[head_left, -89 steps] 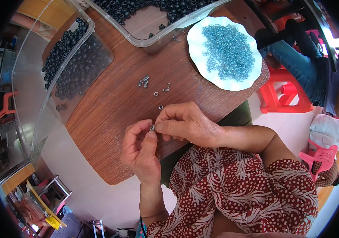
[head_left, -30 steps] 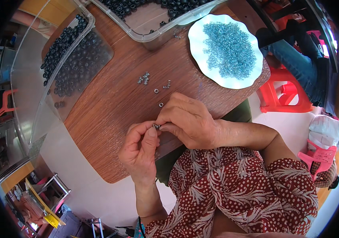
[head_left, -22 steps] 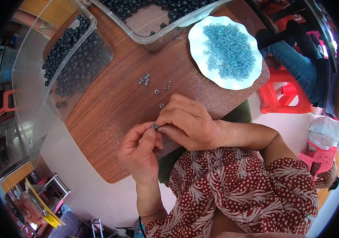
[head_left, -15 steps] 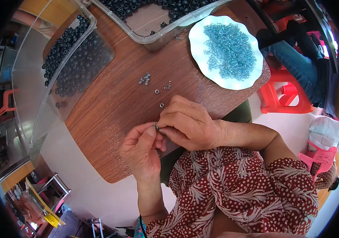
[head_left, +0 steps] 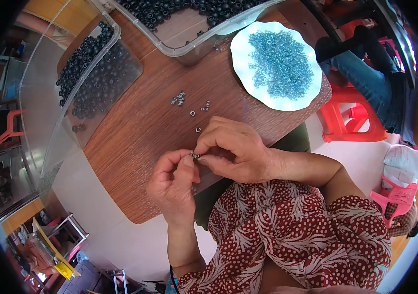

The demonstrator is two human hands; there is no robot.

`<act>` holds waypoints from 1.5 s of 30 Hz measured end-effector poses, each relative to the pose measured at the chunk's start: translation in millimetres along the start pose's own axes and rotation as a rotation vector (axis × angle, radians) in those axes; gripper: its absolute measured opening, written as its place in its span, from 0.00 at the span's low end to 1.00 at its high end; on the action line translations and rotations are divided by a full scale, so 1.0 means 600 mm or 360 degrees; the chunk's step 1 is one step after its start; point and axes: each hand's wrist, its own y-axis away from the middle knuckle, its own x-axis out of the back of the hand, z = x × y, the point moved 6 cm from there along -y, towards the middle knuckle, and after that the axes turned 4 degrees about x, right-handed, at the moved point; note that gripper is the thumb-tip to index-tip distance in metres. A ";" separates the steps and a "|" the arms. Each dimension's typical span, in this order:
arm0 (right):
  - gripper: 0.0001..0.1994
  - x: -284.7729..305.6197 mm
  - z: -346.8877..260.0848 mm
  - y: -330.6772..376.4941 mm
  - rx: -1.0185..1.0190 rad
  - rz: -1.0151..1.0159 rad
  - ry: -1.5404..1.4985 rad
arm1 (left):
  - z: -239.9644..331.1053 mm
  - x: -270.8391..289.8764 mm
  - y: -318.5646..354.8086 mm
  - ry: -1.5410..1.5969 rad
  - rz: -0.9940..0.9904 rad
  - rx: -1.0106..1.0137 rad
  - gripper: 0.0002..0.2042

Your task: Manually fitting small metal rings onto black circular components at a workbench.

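My left hand (head_left: 174, 179) and my right hand (head_left: 233, 149) meet over the table's near edge, thumb and fingers pinched together. Between their fingertips is a small metal spring (head_left: 196, 156), mostly covered by the fingers. Just beyond on the brown wood-grain table (head_left: 135, 147) lie two small metal rings, one ring (head_left: 198, 130) close to my right hand and another ring (head_left: 192, 113) farther away. Past them are a few short loose springs (head_left: 205, 106) and a small cluster of springs (head_left: 178, 98). Tiny springs (head_left: 282, 63) are heaped on a white wavy-rimmed plate (head_left: 240, 78) at the far right.
Two clear plastic bins hold many small black rounded parts: one bin (head_left: 182, 50) at the far edge, one bin (head_left: 116, 36) at the left. A red stool (head_left: 353, 125) stands right of the table, near a person's jeans-clad leg (head_left: 365, 73).
My fingertips have shifted slightly on the spring, my left fingers drawing closer to the thumb. The view has moved a little; the things on the table lie as before.
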 end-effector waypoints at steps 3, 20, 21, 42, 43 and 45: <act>0.07 0.009 -0.003 0.005 -0.0171 -0.0030 -0.0117 | 0.001 -0.006 0.000 0.0018 -0.0062 -0.0020 0.07; 0.08 0.037 0.012 0.059 -0.1262 0.0101 -0.1475 | 0.044 -0.074 0.039 -0.0336 -0.0100 -0.0641 0.08; 0.07 0.035 0.012 0.063 -0.1298 0.0086 -0.1604 | 0.051 -0.079 0.044 -0.0350 -0.0109 -0.0729 0.08; 0.07 0.044 0.000 0.080 -0.1157 -0.0015 -0.1366 | 0.041 -0.075 0.068 -0.0620 -0.0103 -0.0574 0.07; 0.07 0.043 -0.001 0.080 -0.1141 -0.0043 -0.1331 | 0.041 -0.075 0.068 -0.0618 -0.0102 -0.0568 0.07; 0.07 0.044 -0.004 0.079 -0.1125 -0.0054 -0.1284 | 0.030 -0.073 0.063 -0.0355 -0.0115 -0.0310 0.08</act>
